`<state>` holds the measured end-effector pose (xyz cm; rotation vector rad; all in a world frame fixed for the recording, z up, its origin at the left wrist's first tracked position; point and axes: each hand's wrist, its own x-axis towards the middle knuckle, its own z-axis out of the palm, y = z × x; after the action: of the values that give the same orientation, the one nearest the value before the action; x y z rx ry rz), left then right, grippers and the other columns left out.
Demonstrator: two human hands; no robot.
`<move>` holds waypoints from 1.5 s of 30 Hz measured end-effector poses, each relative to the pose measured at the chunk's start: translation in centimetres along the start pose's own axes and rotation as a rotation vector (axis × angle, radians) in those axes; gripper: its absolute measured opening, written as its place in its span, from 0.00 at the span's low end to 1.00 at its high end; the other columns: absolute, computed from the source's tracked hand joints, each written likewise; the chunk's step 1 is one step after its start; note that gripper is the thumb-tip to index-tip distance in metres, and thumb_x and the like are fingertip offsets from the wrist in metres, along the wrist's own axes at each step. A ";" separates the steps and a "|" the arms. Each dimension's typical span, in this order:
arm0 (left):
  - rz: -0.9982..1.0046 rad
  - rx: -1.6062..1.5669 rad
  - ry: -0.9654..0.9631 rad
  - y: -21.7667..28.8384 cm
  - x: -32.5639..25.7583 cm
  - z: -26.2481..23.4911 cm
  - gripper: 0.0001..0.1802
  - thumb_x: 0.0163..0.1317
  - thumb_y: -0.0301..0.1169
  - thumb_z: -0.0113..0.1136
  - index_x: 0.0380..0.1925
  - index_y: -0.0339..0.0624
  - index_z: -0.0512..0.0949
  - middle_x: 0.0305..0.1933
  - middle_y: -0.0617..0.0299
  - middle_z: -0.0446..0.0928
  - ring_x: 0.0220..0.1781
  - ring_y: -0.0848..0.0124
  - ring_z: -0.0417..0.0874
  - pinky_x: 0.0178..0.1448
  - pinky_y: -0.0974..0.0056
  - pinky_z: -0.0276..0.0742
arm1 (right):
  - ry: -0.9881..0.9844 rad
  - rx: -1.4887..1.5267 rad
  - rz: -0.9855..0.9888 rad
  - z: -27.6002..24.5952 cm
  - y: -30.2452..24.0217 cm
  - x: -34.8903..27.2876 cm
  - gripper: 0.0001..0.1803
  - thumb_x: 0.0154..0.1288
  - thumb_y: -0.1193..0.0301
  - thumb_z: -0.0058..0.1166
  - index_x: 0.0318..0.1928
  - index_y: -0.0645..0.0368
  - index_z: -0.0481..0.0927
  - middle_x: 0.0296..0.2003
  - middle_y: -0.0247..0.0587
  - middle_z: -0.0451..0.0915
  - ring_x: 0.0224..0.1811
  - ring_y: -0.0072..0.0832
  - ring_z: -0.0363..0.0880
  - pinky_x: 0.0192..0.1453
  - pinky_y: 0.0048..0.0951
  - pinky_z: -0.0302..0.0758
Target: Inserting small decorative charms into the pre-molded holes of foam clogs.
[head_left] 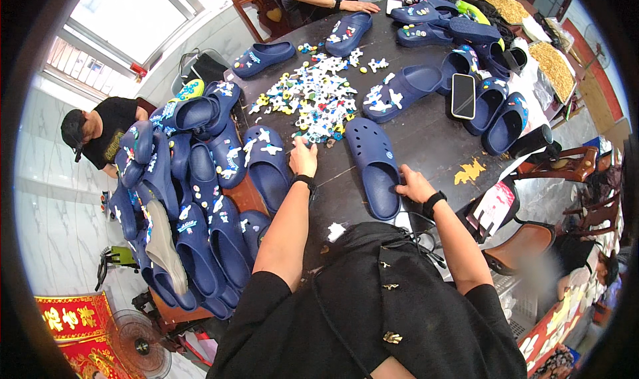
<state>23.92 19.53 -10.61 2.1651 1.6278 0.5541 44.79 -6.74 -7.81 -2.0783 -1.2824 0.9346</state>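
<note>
My left hand (303, 156) reaches to the near edge of a heap of small coloured shoe charms (313, 96) on the dark table (426, 136); its fingers are pinched at a charm, too small to tell if one is held. My right hand (414, 185) grips the heel side of a plain navy clog (375, 166) lying flat in front of me. Both wrists wear black bands.
A big pile of decorated navy clogs (193, 199) fills the left. More clogs (489, 106) and a black phone (463, 95) lie at the right. Another person's hand (359, 6) rests at the far edge. A seated person in black (100, 129) is at left. Wooden chairs (532, 239) stand right.
</note>
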 end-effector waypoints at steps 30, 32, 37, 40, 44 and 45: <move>-0.336 -0.617 -0.430 -0.9 -6.3 -6.5 0.33 0.65 0.51 0.53 0.63 0.46 0.62 0.37 0.56 0.77 0.37 0.70 0.80 0.31 0.67 0.78 | -0.055 -0.144 -0.319 3.9 -5.7 3.2 0.21 0.51 0.71 0.59 0.42 0.65 0.65 0.33 0.66 0.78 0.41 0.59 0.77 0.46 0.52 0.74; -0.154 -0.536 -0.515 -0.7 -7.0 -7.6 0.46 0.59 0.57 0.57 0.69 0.45 0.53 0.42 0.48 0.77 0.42 0.62 0.81 0.32 0.63 0.81 | -0.085 -0.101 -0.314 5.3 -6.9 3.2 0.21 0.52 0.71 0.59 0.42 0.67 0.65 0.34 0.67 0.78 0.41 0.59 0.77 0.46 0.52 0.74; -0.045 -0.510 -0.719 -0.5 -7.9 -9.4 0.56 0.53 0.47 0.68 0.72 0.48 0.41 0.63 0.37 0.65 0.56 0.55 0.76 0.45 0.56 0.80 | -0.210 0.026 -0.350 5.5 -7.2 2.7 0.20 0.58 0.71 0.59 0.44 0.66 0.64 0.30 0.58 0.79 0.33 0.45 0.83 0.38 0.43 0.77; 0.248 -0.299 -0.488 -3.8 -8.3 -7.5 0.51 0.56 0.37 0.66 0.73 0.52 0.43 0.64 0.41 0.66 0.58 0.58 0.74 0.54 0.60 0.74 | -0.346 0.064 -0.263 5.2 -9.2 2.2 0.19 0.60 0.71 0.59 0.44 0.66 0.65 0.30 0.53 0.80 0.30 0.37 0.83 0.34 0.39 0.77; 0.234 -0.190 -0.423 -1.7 -7.6 -8.7 0.41 0.51 0.17 0.50 0.68 0.55 0.59 0.53 0.37 0.73 0.56 0.50 0.76 0.61 0.57 0.69 | -0.300 0.009 -0.479 5.5 -7.3 2.2 0.20 0.60 0.69 0.59 0.47 0.64 0.67 0.32 0.53 0.81 0.33 0.42 0.83 0.37 0.41 0.77; 0.231 -0.227 -0.370 -1.3 -7.7 -9.0 0.42 0.47 0.12 0.45 0.65 0.56 0.65 0.49 0.38 0.75 0.54 0.48 0.77 0.62 0.58 0.68 | -0.286 -0.017 -0.525 5.5 -7.0 2.1 0.19 0.60 0.68 0.59 0.48 0.62 0.69 0.33 0.52 0.81 0.35 0.44 0.82 0.39 0.42 0.76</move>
<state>16.24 13.01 -4.25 2.1414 1.0788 0.3528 37.34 -1.47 -6.75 -1.5250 -1.8663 0.9906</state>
